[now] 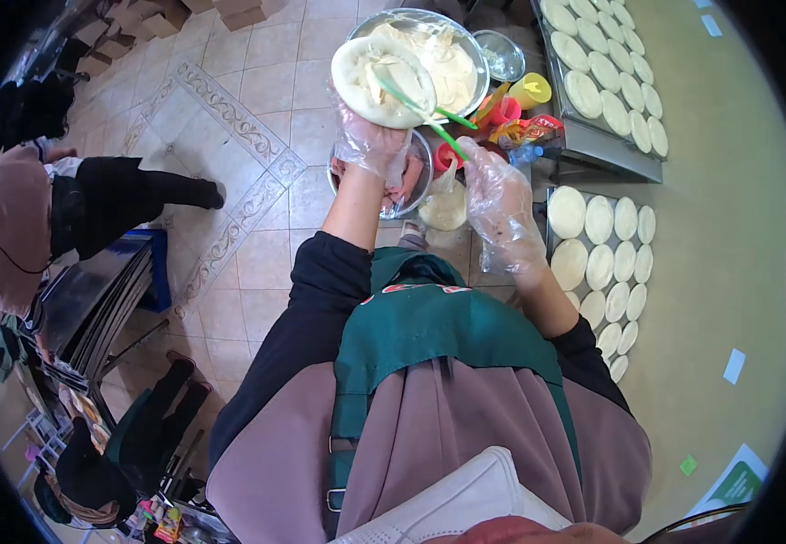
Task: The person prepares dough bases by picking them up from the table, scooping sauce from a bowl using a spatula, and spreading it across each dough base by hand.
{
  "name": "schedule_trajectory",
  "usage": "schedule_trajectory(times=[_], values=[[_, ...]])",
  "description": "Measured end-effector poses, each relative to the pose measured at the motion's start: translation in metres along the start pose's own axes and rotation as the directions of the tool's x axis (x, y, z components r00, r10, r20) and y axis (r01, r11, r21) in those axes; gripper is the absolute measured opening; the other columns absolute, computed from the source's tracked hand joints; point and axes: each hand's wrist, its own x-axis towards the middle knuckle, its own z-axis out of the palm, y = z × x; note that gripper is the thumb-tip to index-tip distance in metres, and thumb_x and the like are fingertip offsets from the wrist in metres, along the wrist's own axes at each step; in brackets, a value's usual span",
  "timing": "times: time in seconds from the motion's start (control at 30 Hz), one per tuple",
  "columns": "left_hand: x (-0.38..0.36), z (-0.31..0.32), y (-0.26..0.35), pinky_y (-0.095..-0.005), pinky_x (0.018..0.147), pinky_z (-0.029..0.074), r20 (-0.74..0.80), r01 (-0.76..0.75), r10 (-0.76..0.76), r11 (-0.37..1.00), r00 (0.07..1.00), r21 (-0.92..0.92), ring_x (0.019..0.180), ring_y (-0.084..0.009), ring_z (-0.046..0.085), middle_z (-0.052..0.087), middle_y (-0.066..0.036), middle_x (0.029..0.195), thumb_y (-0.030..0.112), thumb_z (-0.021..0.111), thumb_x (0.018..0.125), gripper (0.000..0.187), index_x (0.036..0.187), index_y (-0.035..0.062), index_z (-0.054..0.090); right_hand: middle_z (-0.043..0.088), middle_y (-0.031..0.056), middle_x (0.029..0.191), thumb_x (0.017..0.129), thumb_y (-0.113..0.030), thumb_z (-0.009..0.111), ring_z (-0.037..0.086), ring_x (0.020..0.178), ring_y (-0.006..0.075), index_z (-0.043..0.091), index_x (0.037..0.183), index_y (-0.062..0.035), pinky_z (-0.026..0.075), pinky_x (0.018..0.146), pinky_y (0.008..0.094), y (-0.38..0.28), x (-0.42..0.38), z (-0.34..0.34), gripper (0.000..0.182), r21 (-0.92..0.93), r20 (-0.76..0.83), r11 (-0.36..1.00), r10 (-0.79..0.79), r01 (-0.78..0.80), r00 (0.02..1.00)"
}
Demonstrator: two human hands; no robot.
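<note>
Mid-way on one piece, by the look of it. The dough round has pale filling in its hollow, sitting in an uneven heap, not level; outer ring looks mostly bare. So filling is in, smoothing looks incomplete (judgement). Plenty of the same-looking filling in the big metal bowl just behind and beside the round. Many pale rounds are laid out in rows on the upper tray and lower tray at the right; too small to tell which carry filling, so overall count done vs. left: can't say.

Grip, left: gloved left hand holds the round from below, at its near side, wrist under it. Round is raised and tilted, face to camera, overlapping the bowl's near-left edge in view. Fingers mostly hidden under the round, so exact finger placement unclear.

Grip, right: gloved right hand is closed on the green handle of the spatula. Blade reaches left over the round, tip at the filling in the hollow; whether it presses in or just hovers, can't tell. The round lies well off the right grip, beyond the spatula's far end. Yellow cup beside the bowl, not held.
</note>
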Motion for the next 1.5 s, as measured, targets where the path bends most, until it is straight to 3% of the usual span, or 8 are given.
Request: schedule_trajectory(times=[0.37, 0.7, 0.9, 1.13, 1.2, 1.33, 1.43, 1.5], values=[[-0.001, -0.029, 0.010, -0.0586, 0.103, 0.040, 0.130, 0.169, -0.146, 0.967, 0.981, -0.192, 0.125, -0.0391, 0.048, 0.045, -0.021, 0.138, 0.052, 0.039, 0.094, 0.066, 0.141, 0.0048, 0.035, 0.067, 0.0199, 0.095, 0.088, -0.006, 0.057, 0.065, 0.086, 0.0367, 0.063, 0.111, -0.0044, 0.053, 0.073, 0.0436, -0.023, -0.007, -0.015, 0.024, 0.357, 0.064, 0.933, 0.037, -0.057, 0.997], [0.008, -0.014, 0.015, -0.0582, 0.103, 0.041, 0.126, 0.144, -0.129, 0.982, 0.984, -0.119, 0.125, -0.0376, 0.049, 0.049, -0.019, 0.135, 0.046, 0.041, 0.093, 0.061, 0.135, 0.0031, 0.043, 0.063, 0.0150, 0.082, 0.087, -0.006, 0.057, 0.063, 0.073, 0.0342, 0.063, 0.112, -0.0070, 0.052, 0.063, 0.0431, -0.003, -0.016, -0.024, 0.026, -0.212, -0.037, 0.976, -0.056, 0.047, 0.998], [0.005, -0.021, 0.007, -0.0577, 0.097, 0.047, -0.060, -0.004, 0.019, 0.970, 0.998, 0.243, 0.121, -0.0363, 0.052, 0.052, -0.018, 0.132, 0.048, 0.042, 0.091, 0.060, 0.133, 0.0040, 0.044, 0.063, 0.0157, 0.084, 0.085, -0.004, 0.056, 0.063, 0.072, 0.0360, 0.060, 0.116, -0.0084, 0.051, 0.063, 0.0430, -0.043, -0.024, -0.018, 0.032, -0.051, 0.118, 0.998, 0.040, -0.035, 0.992], [-0.025, 0.002, 0.023, -0.0436, 0.102, 0.046, 0.260, 0.047, -0.009, 0.989, 0.965, -0.138, 0.123, -0.0276, 0.052, 0.048, -0.019, 0.135, 0.017, 0.071, 0.080, 0.070, 0.139, 0.0041, 0.034, 0.065, 0.0147, 0.089, 0.093, -0.005, 0.052, 0.063, 0.070, 0.0217, 0.059, 0.118, -0.0042, 0.049, 0.066, 0.0315, -0.036, -0.013, -0.018, 0.026, 0.425, 0.162, 0.872, 0.191, -0.243, 0.968], [-0.029, 0.004, 0.027, -0.0412, 0.105, 0.043, 0.403, -0.377, 0.131, 0.686, 0.906, 0.623, 0.125, -0.0292, 0.050, 0.049, -0.018, 0.136, 0.024, 0.073, 0.081, 0.076, 0.142, 0.0042, 0.032, 0.060, 0.0062, 0.079, 0.095, -0.005, 0.050, 0.053, 0.067, 0.0098, 0.059, 0.117, -0.0017, 0.045, 0.063, 0.0272, -0.037, -0.009, -0.027, 0.024, 0.590, 0.104, 0.756, 0.277, -0.284, 0.955], [-0.008, -0.021, 0.030, -0.0564, 0.107, 0.036, 0.263, 0.357, -0.271, 0.854, 0.926, -0.379, 0.131, -0.0345, 0.043, 0.045, -0.016, 0.142, 0.033, 0.038, 0.097, 0.051, 0.141, 0.0063, 0.040, 0.050, 0.0004, 0.068, 0.095, -0.005, 0.049, 0.044, 0.062, 0.0056, 0.060, 0.114, 0.0001, 0.040, 0.058, 0.0236, -0.028, -0.012, -0.037, 0.022, 0.472, 0.072, 0.807, 0.366, -0.355, 0.928], [-0.021, -0.028, 0.026, -0.0567, 0.108, 0.034, 0.177, -0.022, -0.048, 0.926, 0.983, 0.377, 0.131, -0.0345, 0.043, 0.044, -0.016, 0.143, 0.032, 0.037, 0.098, 0.051, 0.141, 0.0060, 0.039, 0.057, 0.0090, 0.068, 0.094, -0.006, 0.051, 0.057, 0.062, 0.0169, 0.061, 0.111, 0.0005, 0.046, 0.059, 0.0304, -0.016, -0.021, -0.030, 0.021, 0.332, -0.007, 0.898, 0.309, -0.289, 0.951], [-0.016, -0.029, 0.019, -0.0568, 0.109, 0.033, 0.213, 0.157, -0.142, 0.986, 0.967, -0.053, 0.132, -0.0345, 0.042, 0.044, -0.015, 0.143, 0.036, 0.038, 0.097, 0.053, 0.142, 0.0065, 0.039, 0.061, 0.0136, 0.071, 0.093, -0.006, 0.052, 0.062, 0.064, 0.0232, 0.061, 0.110, 0.0004, 0.048, 0.059, 0.0339, -0.014, -0.025, -0.027, 0.021, 0.252, -0.060, 0.938, 0.261, -0.239, 0.963]])
